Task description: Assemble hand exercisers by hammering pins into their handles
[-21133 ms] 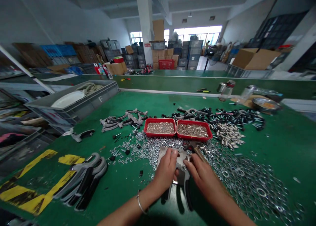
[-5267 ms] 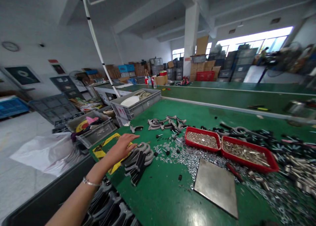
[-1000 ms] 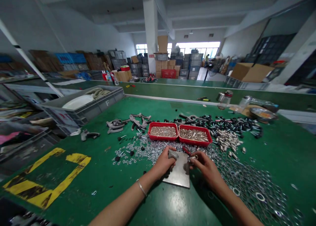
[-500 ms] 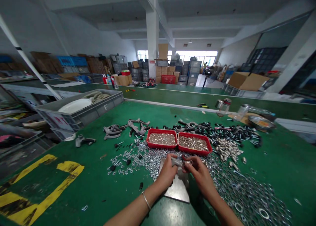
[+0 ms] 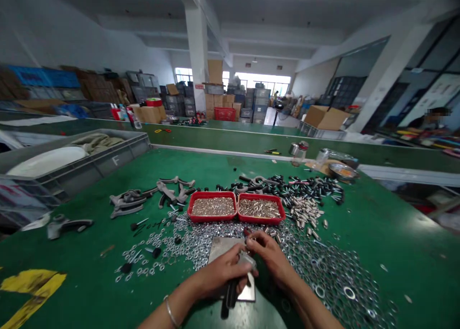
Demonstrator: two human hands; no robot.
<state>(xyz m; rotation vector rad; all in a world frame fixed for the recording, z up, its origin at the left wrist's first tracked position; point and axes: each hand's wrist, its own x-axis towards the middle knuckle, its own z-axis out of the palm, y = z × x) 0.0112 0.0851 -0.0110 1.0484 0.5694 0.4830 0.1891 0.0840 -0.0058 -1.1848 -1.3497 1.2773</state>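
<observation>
My left hand (image 5: 221,274) is shut around a grey metal handle with a black grip (image 5: 232,293), which hangs down past the near edge of a square steel plate (image 5: 223,246). My right hand (image 5: 270,258) reaches over the metal head of that handle (image 5: 247,259), its fingertips close together. Anything between them is hidden. Loose steel washers and nuts (image 5: 194,245) surround the plate. A small red-handled tool (image 5: 246,232) lies just beyond my fingers.
Two red trays of small metal parts (image 5: 212,206) stand beyond the plate, with black-capped pins (image 5: 298,187) behind them. Grey castings (image 5: 129,202) lie left, beside a grey crate marked F (image 5: 115,160). A person (image 5: 433,118) sits far right.
My left hand now grips a handle with a black grip instead of a small grey piece. My hands sit closer together over the plate, and the whole scene has shifted left in view.
</observation>
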